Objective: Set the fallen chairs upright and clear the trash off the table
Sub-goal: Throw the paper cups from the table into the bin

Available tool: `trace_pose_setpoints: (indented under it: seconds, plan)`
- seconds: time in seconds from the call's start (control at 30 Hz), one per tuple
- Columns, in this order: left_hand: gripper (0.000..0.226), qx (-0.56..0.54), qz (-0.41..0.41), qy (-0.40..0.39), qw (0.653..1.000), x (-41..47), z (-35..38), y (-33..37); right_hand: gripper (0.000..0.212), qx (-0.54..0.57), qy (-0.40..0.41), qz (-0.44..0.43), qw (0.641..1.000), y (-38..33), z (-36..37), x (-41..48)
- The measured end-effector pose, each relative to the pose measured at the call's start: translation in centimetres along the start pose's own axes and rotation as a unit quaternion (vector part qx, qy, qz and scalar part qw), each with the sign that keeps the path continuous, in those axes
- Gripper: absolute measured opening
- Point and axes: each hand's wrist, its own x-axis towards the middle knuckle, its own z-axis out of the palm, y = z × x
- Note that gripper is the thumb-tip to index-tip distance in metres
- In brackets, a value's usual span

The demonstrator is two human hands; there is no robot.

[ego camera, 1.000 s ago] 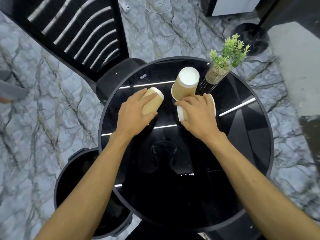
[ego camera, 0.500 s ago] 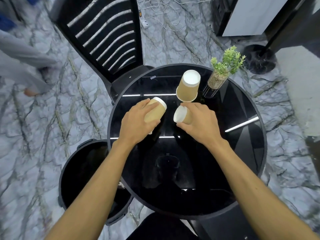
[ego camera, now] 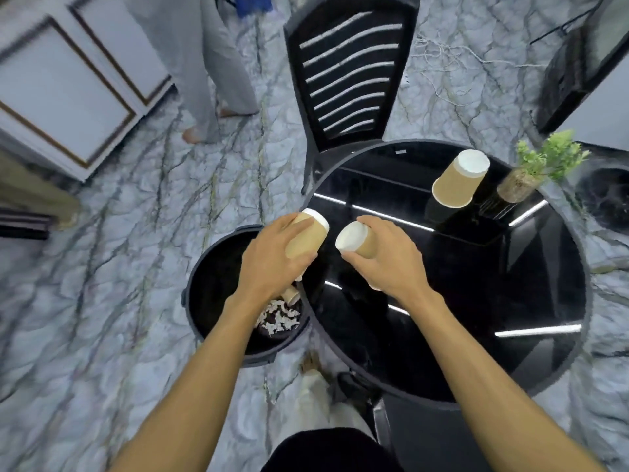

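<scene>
My left hand (ego camera: 272,264) grips a brown paper cup (ego camera: 308,233) at the left edge of the round black table (ego camera: 476,301), above the rim of a black trash bin (ego camera: 211,287). My right hand (ego camera: 388,264) holds a second brown paper cup (ego camera: 355,240) just over the tabletop. A third brown cup (ego camera: 459,180) stands upside down near the table's far side. A black slatted chair (ego camera: 347,80) stands upright behind the table.
The bin holds crumpled paper and a cup (ego camera: 279,315). A small potted plant (ego camera: 537,172) sits at the table's far right. Another person's legs (ego camera: 211,80) stand on the marble floor at the back left. White framed panels (ego camera: 68,90) lie far left.
Both hands lifted their cups off the table and carried them left toward the bin. The view swung left, bringing the bin and the other person into sight.
</scene>
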Motion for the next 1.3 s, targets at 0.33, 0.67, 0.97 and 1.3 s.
trace_pose_setpoints:
  seconds: [0.33,0.67,0.97,1.3]
  plan:
    - [0.057,0.003,-0.139,0.083,0.987,-7.0,-6.3,-9.0,0.058,0.063,-0.092,-0.098,0.989,-9.9,7.1,1.3]
    - [0.055,-0.021,-0.216,0.104,0.971,-8.7,-9.3,-16.2,0.066,0.057,-0.142,-0.126,0.98,-16.3,13.7,3.7]
    - [0.056,-0.05,-0.242,0.093,0.964,-5.9,-8.1,-21.9,0.064,0.065,-0.138,-0.1,0.983,-17.2,19.4,7.1]
    - [0.073,-0.013,-0.312,-0.253,0.916,-5.6,3.7,-29.9,0.084,-0.129,-0.318,-0.017,0.939,-9.5,30.6,6.6]
